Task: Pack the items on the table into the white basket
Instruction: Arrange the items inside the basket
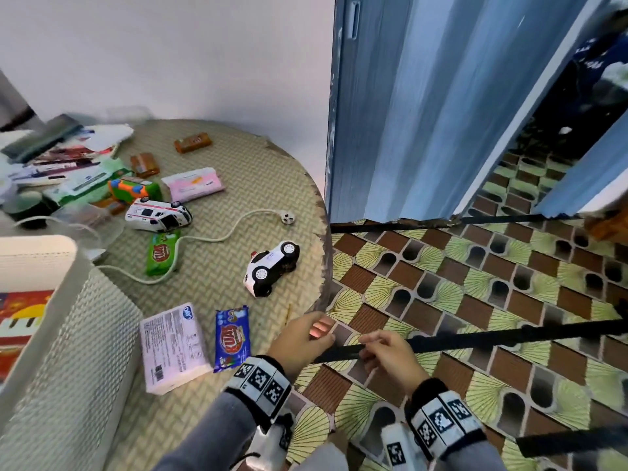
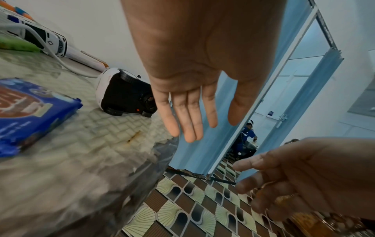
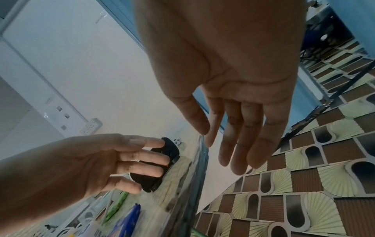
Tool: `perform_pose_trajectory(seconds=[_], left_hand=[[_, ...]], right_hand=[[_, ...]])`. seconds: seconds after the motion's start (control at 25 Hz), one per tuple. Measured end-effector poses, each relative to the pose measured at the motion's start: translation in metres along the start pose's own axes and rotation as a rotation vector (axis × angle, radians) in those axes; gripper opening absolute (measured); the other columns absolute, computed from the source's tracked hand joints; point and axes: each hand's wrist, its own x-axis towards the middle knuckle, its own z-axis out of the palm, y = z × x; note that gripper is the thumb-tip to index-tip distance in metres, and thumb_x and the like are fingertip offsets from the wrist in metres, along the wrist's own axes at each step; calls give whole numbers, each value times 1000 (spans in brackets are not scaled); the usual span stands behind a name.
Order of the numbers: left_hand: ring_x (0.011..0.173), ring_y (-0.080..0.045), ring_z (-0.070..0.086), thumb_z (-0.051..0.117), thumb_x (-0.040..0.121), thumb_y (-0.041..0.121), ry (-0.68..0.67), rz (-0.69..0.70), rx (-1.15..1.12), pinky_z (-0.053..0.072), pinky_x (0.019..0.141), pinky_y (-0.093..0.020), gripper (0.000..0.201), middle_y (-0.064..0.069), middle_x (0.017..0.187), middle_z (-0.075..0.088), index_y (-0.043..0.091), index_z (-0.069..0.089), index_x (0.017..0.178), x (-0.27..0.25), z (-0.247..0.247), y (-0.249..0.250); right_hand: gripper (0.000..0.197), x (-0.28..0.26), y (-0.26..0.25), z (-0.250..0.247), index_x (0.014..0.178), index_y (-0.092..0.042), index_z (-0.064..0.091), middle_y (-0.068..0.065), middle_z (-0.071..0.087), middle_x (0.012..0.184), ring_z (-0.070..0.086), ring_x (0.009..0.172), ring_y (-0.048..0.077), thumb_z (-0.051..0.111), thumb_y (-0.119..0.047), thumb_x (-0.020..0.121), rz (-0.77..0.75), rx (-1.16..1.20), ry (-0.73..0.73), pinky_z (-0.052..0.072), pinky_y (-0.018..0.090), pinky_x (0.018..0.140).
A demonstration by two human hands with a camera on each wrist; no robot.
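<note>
Both hands hold nothing: the left hand [image 1: 299,338] hangs over the near right edge of the round table [image 1: 238,164] with its fingers straight and together, and the right hand [image 1: 390,351] sits just beside it over the patterned floor [image 1: 509,300], fingers loosely spread and relaxed. Nearest the left hand lie a blue snack pack [image 1: 232,338] and a pale pink tissue pack [image 1: 175,346], side by side, each with its long axis running near to far. Farther in, a black-and-white toy car [image 1: 270,268] lies tipped on its side, wheels showing, its length running from near left to far right. Beyond it a white ambulance toy [image 1: 158,214] stands with its nose to the right, and an orange-and-green toy [image 1: 134,189] sits just behind it. A green snack pack [image 1: 162,253] lies near to far, with a white cable [image 1: 210,236] draped across it; the cable ends in a round plug [image 1: 287,218]. Counted: three toy vehicles, two snack packs, two pink tissue packs, the second [image 1: 193,183] lying left to right farther back, and two orange bars [image 1: 193,142] at the far side. The white basket [image 1: 68,328] stands at the near left, a red printed thing inside it. Papers and boxes [image 1: 64,158] crowd the far left, and a blue folding door [image 1: 424,107] stands to the right
</note>
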Motion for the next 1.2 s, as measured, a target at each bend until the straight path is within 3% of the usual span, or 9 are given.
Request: perform_pose_trajectory(seconds=[0.2, 0.4, 0.48, 0.56, 0.68, 0.84, 0.96, 1.08, 1.2], left_hand=[[103, -6, 54, 57, 93, 21, 70, -60, -6, 38, 74, -3, 28, 8, 111, 56, 17, 55, 121, 29, -12, 13], [102, -8, 57, 56, 93, 23, 271, -131, -87, 48, 88, -22, 21, 6, 109, 59, 23, 55, 114, 51, -26, 15], [100, -8, 59, 58, 92, 22, 391, -177, -89, 48, 85, -17, 23, 6, 109, 62, 23, 57, 115, 62, -31, 17], [101, -8, 61, 60, 91, 21, 512, -215, -106, 48, 88, -20, 24, 6, 109, 65, 23, 60, 114, 69, -33, 23], [96, -4, 62, 61, 90, 15, 663, -260, -181, 47, 81, -13, 22, 8, 104, 67, 22, 61, 110, 74, -32, 31], [83, 2, 62, 65, 87, 8, 860, -295, -260, 43, 71, -7, 27, 10, 96, 68, 33, 59, 98, 72, -30, 34], [75, 3, 60, 65, 87, 7, 985, -321, -284, 42, 67, -9, 25, 7, 94, 68, 29, 62, 99, 69, -37, 35], [74, 4, 60, 66, 87, 12, 1068, -336, -325, 44, 65, -10, 21, 5, 95, 69, 29, 63, 98, 71, -50, 33], [76, 6, 59, 61, 77, 29, 1126, -353, -358, 45, 66, -9, 23, 5, 96, 69, 27, 63, 100, 76, -72, 26]], right_hand=[[9, 41, -47, -9, 99, -13, 62, 9, 67, 92, 57, 64, 13, 56, -14, 93, -5, -61, -143, 46, 22, 57], [14, 97, -91, -15, 103, -10, 63, 15, 69, 94, 57, 60, 15, 53, -7, 93, -62, -163, -305, 43, 20, 51], [15, 119, -114, -19, 104, -6, 62, 19, 68, 93, 55, 56, 15, 51, -5, 94, -89, -201, -384, 41, 20, 49], [15, 137, -136, -21, 102, -6, 62, 20, 67, 92, 54, 53, 13, 50, -2, 94, -115, -247, -458, 40, 18, 46], [15, 161, -161, -18, 98, -4, 62, 13, 67, 79, 53, 46, 12, 48, -1, 94, -168, -309, -516, 38, 17, 41], [14, 178, -189, -9, 94, -10, 63, 9, 69, 81, 54, 53, 12, 51, -3, 93, -239, -391, -631, 39, 17, 45], [20, 185, -209, 6, 95, -11, 62, 10, 69, 82, 55, 54, 11, 44, -1, 95, -280, -415, -736, 41, 17, 46], [22, 196, -228, 31, 96, -11, 63, 9, 69, 81, 57, 55, 13, 44, 0, 95, -345, -457, -803, 43, 20, 47], [24, 206, -248, 64, 95, -10, 64, 9, 69, 81, 57, 54, 12, 43, 2, 94, -393, -505, -843, 42, 22, 50]])
